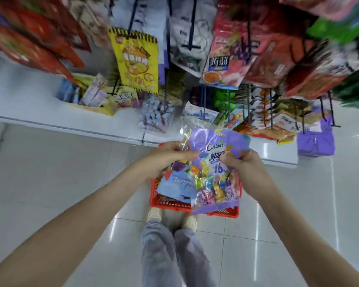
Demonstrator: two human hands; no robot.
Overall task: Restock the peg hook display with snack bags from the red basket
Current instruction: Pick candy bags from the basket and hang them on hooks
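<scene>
A purple candy bag (pixel 215 162) with colourful sweets showing through its clear lower half hangs in front of me. My left hand (pixel 168 155) pinches its upper left edge and my right hand (pixel 241 164) grips its right side. Under the bag, a red basket (pixel 172 203) stands on the floor with a light blue snack bag (pixel 174 183) lying in it. Above and behind, black peg hooks (pixel 192 27) carry hanging bags, among them a yellow popcorn bag (pixel 136 59) and a pink bag (pixel 226 59).
A white base shelf (pixel 50 123) runs across below the hooks, with a yellow box of small packs (pixel 91 96) at the left and purple bags (pixel 315 139) at the right. My feet (pixel 172 218) stand on glossy white floor tiles just behind the basket.
</scene>
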